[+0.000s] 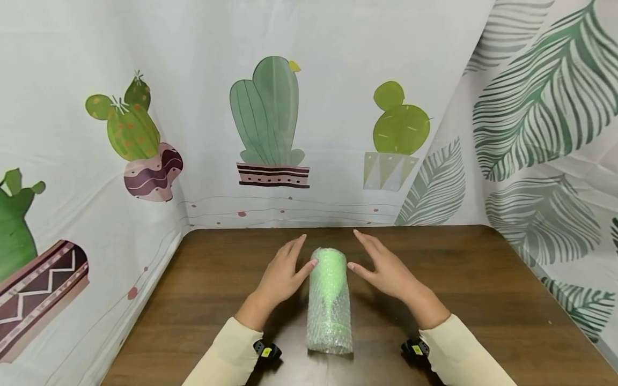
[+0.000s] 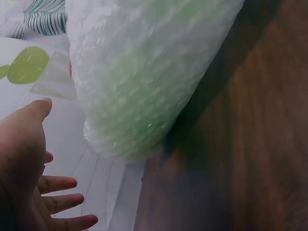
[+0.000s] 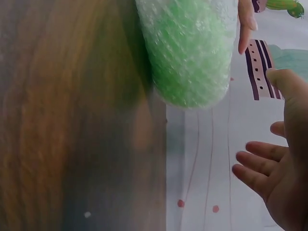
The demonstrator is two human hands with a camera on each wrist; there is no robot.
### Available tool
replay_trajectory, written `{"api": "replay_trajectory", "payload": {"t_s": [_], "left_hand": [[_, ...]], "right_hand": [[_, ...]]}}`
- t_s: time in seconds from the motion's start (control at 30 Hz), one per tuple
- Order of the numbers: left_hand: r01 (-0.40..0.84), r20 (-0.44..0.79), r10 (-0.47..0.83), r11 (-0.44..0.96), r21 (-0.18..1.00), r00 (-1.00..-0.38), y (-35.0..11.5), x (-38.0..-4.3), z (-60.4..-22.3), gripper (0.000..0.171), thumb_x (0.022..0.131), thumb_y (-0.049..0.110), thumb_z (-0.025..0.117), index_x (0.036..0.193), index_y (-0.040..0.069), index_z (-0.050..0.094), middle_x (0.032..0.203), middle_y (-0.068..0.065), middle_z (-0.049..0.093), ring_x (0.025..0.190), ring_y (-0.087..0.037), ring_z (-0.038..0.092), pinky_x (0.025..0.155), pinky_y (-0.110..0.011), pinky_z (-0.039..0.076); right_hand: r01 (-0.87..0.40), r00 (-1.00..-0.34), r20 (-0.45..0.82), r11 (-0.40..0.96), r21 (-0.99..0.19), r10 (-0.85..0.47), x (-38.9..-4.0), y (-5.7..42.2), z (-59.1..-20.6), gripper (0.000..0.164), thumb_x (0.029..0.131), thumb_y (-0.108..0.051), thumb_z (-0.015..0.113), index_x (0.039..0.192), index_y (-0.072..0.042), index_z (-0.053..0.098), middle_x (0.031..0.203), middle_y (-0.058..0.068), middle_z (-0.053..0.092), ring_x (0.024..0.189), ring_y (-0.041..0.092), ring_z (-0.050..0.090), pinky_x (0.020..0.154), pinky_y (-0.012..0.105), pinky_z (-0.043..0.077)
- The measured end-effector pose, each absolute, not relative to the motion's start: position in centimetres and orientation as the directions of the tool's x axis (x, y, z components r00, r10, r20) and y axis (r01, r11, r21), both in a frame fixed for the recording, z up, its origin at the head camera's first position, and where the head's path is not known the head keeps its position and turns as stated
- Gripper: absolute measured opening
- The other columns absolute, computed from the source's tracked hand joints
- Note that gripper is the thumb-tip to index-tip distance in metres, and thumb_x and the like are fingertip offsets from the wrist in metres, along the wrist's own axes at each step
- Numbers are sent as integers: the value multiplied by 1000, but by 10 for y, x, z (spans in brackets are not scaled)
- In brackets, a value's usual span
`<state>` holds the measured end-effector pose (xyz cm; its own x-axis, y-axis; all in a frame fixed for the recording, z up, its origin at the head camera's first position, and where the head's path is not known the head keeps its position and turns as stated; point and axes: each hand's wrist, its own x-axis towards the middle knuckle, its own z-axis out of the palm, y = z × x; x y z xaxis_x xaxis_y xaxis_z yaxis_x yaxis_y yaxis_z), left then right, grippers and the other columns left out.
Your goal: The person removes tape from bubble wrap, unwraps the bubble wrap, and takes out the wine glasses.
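Observation:
A long cylindrical bundle in clear bubble wrap [image 1: 330, 300] appears to lie lengthwise on the brown table, with something green showing through; what is inside cannot be made out. Beside its far left edge is my left hand [image 1: 285, 273], fingers extended and thumb spread. That thumb tip overlaps the wrap in the head view, though in the left wrist view the hand [image 2: 29, 168] stands apart from the bundle [image 2: 139, 86]. On the other side, my right hand [image 1: 388, 271] faces it with spread, relaxed fingers. A gap separates this hand [image 3: 284, 159] from the wrap [image 3: 192, 53] in the right wrist view.
The dark wood table [image 1: 483, 300] reaches back to a white cloth [image 1: 338, 32] printed with cacti and leaves, which hangs behind and along both sides. Black wrist devices with yellow marks sit under the left sleeve [image 1: 227, 348] and the right sleeve [image 1: 458, 348].

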<state>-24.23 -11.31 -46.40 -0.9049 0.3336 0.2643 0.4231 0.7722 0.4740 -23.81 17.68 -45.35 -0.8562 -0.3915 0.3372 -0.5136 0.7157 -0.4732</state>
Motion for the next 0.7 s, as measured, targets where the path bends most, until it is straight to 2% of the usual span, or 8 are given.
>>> {"api": "replay_trajectory", "payload": {"t_s": [0.17, 0.33, 0.5, 0.57, 0.7], "left_hand": [[425, 265, 334, 761, 491, -904, -111, -238, -473, 76, 101, 63, 43, 160, 18, 27, 150, -14, 49, 135, -34, 52, 106, -54, 47], [393, 284, 272, 679, 620, -919, -108, -237, -486, 68, 103, 58, 43, 156, 16, 36, 141, -11, 56, 121, -28, 62, 96, -46, 54], [307, 232, 209, 491, 815, -950, -105, -238, -503, 59, 104, 51, 46, 149, 13, 45, 129, -10, 62, 107, -21, 67, 81, -30, 58], [236, 169, 197, 398, 887, -966, -103, -238, -507, 59, 104, 51, 48, 148, 12, 46, 129, -11, 62, 105, -22, 68, 79, -29, 59], [116, 70, 190, 240, 964, -979, -99, -238, -512, 57, 104, 47, 50, 147, 9, 46, 135, -16, 59, 111, -28, 67, 84, -34, 59]], "right_hand": [[-499, -866, 263, 683, -533, -426, -235, 170, -460, 77, 98, -44, 64, 161, -21, 26, 149, 14, 48, 127, 38, 59, 98, 58, 50], [-493, -862, 219, 654, -573, -458, -234, 166, -468, 73, 99, -44, 62, 159, -16, 31, 148, 14, 49, 126, 36, 59, 96, 57, 52], [-497, -854, 204, 640, -586, -478, -235, 162, -478, 71, 100, -45, 60, 158, -14, 33, 146, 16, 49, 126, 35, 59, 97, 55, 52], [-492, -855, 199, 624, -607, -480, -235, 162, -480, 70, 100, -44, 60, 158, -14, 33, 146, 17, 49, 126, 35, 58, 98, 55, 51], [-467, -862, 188, 597, -652, -470, -236, 160, -482, 70, 100, -42, 61, 158, -14, 32, 148, 17, 46, 128, 38, 56, 98, 57, 50]]}}
